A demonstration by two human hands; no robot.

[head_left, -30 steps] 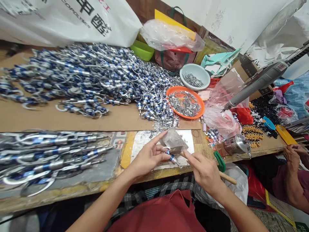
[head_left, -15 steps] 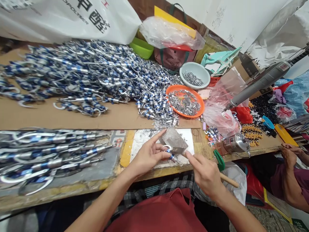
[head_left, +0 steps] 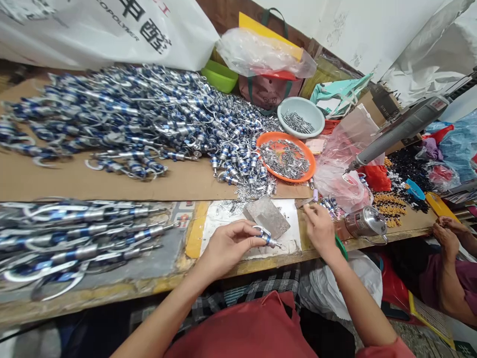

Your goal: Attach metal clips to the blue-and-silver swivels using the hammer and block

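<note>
My left hand (head_left: 231,247) pinches a small silver-and-blue metal fitting (head_left: 269,237) with a curved hook strip and a ring at its end. The fitting is above the near edge of a grey block (head_left: 267,216), which lies on a white sheet (head_left: 219,219). To the right, my right hand (head_left: 319,226) is low over the table with its fingers curled. A grey metal piece (head_left: 303,202) shows at its fingertips. Whatever lies inside those fingers is hidden.
A large heap of similar fittings (head_left: 141,109) covers cardboard; more lie in rows (head_left: 85,238) at left. Small metal parts fill an orange tray (head_left: 312,171) and a pale bowl (head_left: 319,112). A power screwdriver (head_left: 402,132) hangs at right, above a mug (head_left: 365,221). Another person's hands (head_left: 447,233) are farther right.
My right hand has moved up and right, away from the block; the wooden handle that stuck out behind it no longer shows. My left hand still holds the fitting, now lying more level.
</note>
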